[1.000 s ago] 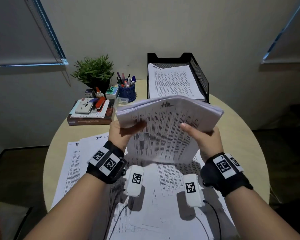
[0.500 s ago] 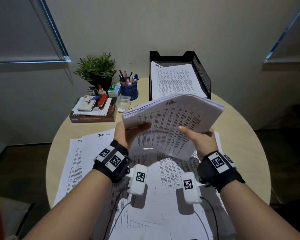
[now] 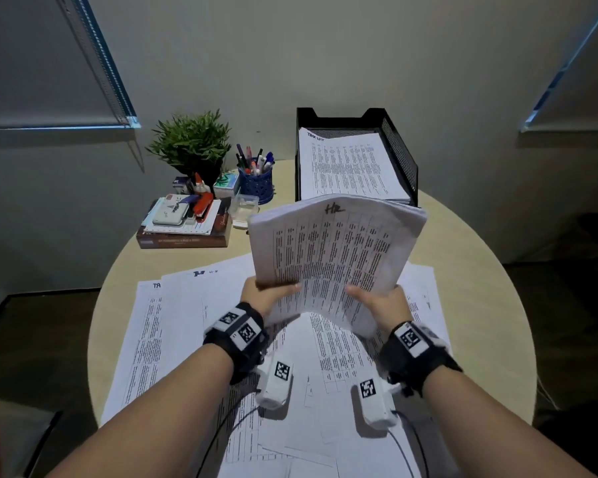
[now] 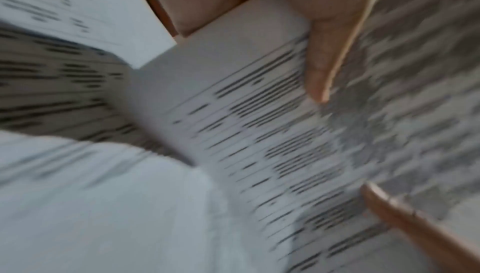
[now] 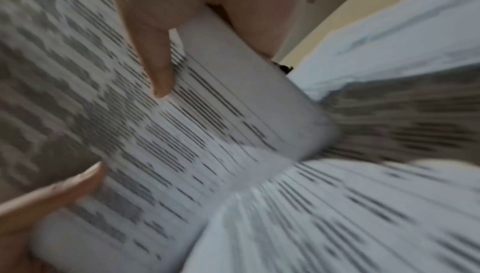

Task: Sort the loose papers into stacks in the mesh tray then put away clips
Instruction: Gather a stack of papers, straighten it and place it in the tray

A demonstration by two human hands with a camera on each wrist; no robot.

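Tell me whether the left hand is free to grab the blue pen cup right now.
Probably not: the left hand grips the paper stack, as does the right hand. The pen cup stands unobstructed.

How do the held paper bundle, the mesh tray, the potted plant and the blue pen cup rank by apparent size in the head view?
1. Held paper bundle, though nearest the camera
2. Mesh tray
3. Potted plant
4. Blue pen cup
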